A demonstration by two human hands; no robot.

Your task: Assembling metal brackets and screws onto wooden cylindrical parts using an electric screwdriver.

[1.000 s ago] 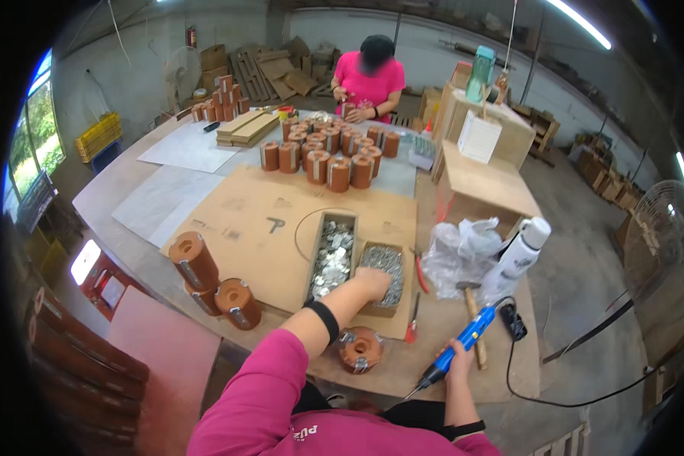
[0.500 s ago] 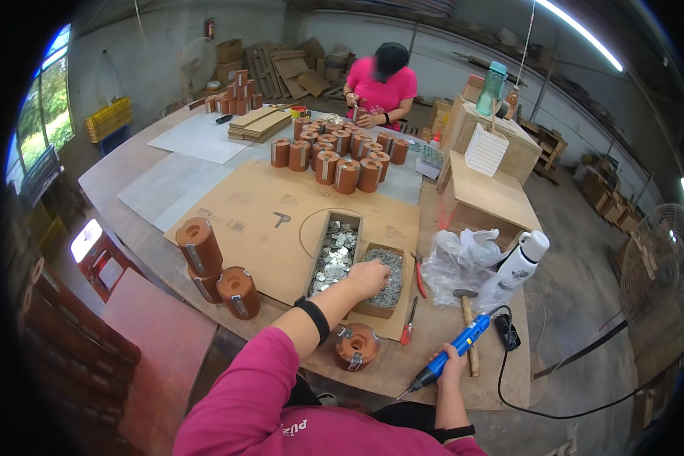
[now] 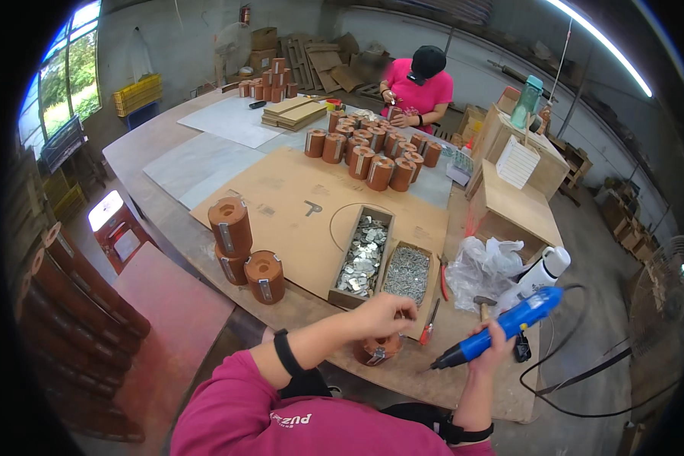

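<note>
My left hand [image 3: 382, 315] hovers with its fingers pinched together just above a brown wooden cylinder [image 3: 375, 349] near the table's front edge; whatever it pinches is too small to make out. My right hand [image 3: 491, 348] grips a blue corded electric screwdriver [image 3: 501, 327], its tip pointing left toward that cylinder. Just beyond my left hand lie two wooden trays: one of small metal plates [image 3: 362, 254] and one of screws [image 3: 406, 273].
Three brown cylinders [image 3: 239, 247] stand at the left on a cardboard sheet [image 3: 296, 197]; several more [image 3: 372, 156] are grouped farther back. A person in pink [image 3: 418, 87] works at the far end. A plastic bag [image 3: 482, 262], white bottle [image 3: 539, 273], red pliers [image 3: 442, 267] and wooden boxes [image 3: 513, 205] sit to the right.
My left hand came back from the screw tray to above the near cylinder. My right hand lifted the blue screwdriver and swung its tip toward the cylinder.
</note>
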